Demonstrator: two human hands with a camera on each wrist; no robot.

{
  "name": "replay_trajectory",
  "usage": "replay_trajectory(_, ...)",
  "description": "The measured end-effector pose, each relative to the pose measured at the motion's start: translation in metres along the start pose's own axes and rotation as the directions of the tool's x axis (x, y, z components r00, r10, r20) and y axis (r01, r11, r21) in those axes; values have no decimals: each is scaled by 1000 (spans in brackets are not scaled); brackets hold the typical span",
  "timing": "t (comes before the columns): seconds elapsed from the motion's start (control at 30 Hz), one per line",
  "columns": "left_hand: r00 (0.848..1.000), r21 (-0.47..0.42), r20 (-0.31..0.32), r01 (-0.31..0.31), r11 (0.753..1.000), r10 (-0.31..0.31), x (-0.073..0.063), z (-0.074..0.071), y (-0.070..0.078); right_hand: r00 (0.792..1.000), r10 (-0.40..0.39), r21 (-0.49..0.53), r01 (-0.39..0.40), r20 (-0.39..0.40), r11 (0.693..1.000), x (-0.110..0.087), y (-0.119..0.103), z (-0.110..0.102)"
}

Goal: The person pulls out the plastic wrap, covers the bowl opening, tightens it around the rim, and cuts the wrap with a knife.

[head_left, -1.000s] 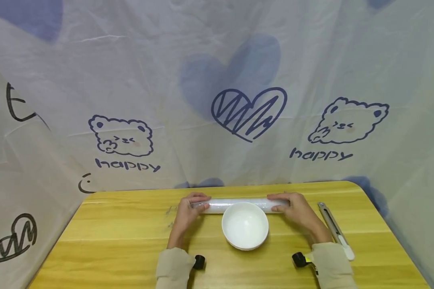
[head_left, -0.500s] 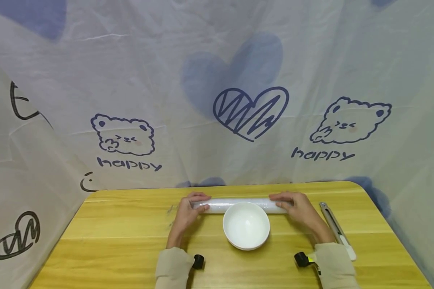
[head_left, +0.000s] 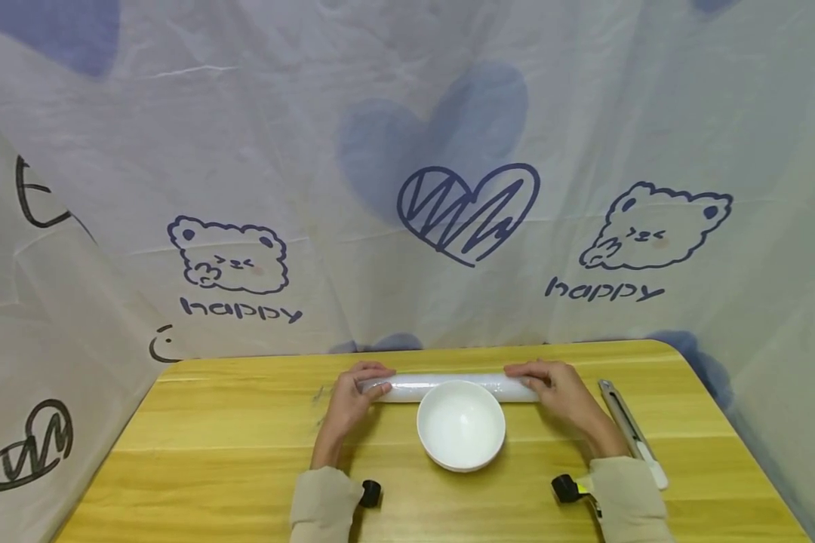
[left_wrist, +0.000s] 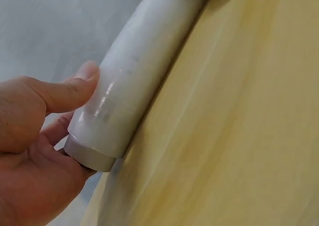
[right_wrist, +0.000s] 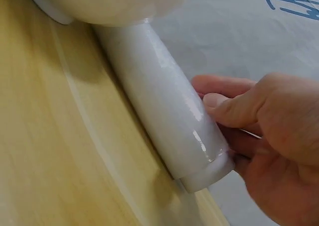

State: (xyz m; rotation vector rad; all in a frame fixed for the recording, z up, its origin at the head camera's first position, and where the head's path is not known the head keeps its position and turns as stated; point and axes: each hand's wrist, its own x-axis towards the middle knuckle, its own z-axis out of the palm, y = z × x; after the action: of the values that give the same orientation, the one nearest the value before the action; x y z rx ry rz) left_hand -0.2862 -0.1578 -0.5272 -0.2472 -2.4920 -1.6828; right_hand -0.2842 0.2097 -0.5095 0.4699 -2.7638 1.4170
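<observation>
A roll of cling film [head_left: 414, 386] lies crosswise on the table behind a white bowl [head_left: 461, 425], which hides part of it. My left hand [head_left: 349, 400] grips the roll's left end. In the left wrist view, the thumb [left_wrist: 82, 86] lies along the film and the other fingers go beneath the core's end. At the opposite end, my right hand [head_left: 564, 392] holds the roll between thumb and fingers. The right wrist view shows this thumb [right_wrist: 224, 106] against the film, near the protruding core [right_wrist: 209, 178]. The bowl stands upright between both forearms, touched by neither hand.
To the right of my right hand lies a utility knife [head_left: 630, 430] with a white end. A patterned cloth [head_left: 353, 302] hangs behind the wooden table [head_left: 210, 437] and along its sides.
My right hand has shifted very slightly to the right along the roll. The left hand, the roll and the bowl look the same apart from small camera movement.
</observation>
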Motion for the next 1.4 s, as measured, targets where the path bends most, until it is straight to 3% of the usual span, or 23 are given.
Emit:
replay_trajectory(0.23, 994, 101, -39, -101, 990, 105, -2, 2, 8, 998, -57, -125, 54, -27, 991, -1, -3, -1)
replay_trajectory(0.47, 982, 222, -51, -168, 961, 184, 0, 4, 13, 994, -103, -154, 98, -25, 983, -3, -3, -2)
replay_trajectory(0.7, 961, 345, -18, -252, 904, 275, 1, 8, 11, 989, -144, -204, 135, -30, 970, -3, -4, 1)
replay_trajectory(0.8, 957, 358, -17, -264, 896, 289, 0, 10, 10, 987, -153, -207, 140, -47, 968, -3, -5, 3)
replay_trajectory(1.0, 961, 328, -40, -245, 912, 273, -2, 10, 7, 987, -149, -224, 133, -56, 966, -6, -8, 4)
replay_trajectory(1.23, 978, 228, -61, -180, 957, 199, -5, 7, 7, 989, -143, -240, 131, -32, 962, -9, -8, -3)
replay_trajectory(1.4, 984, 234, -55, -155, 960, 172, -6, 5, 9, 987, -157, -262, 142, -39, 954, -8, -8, -1)
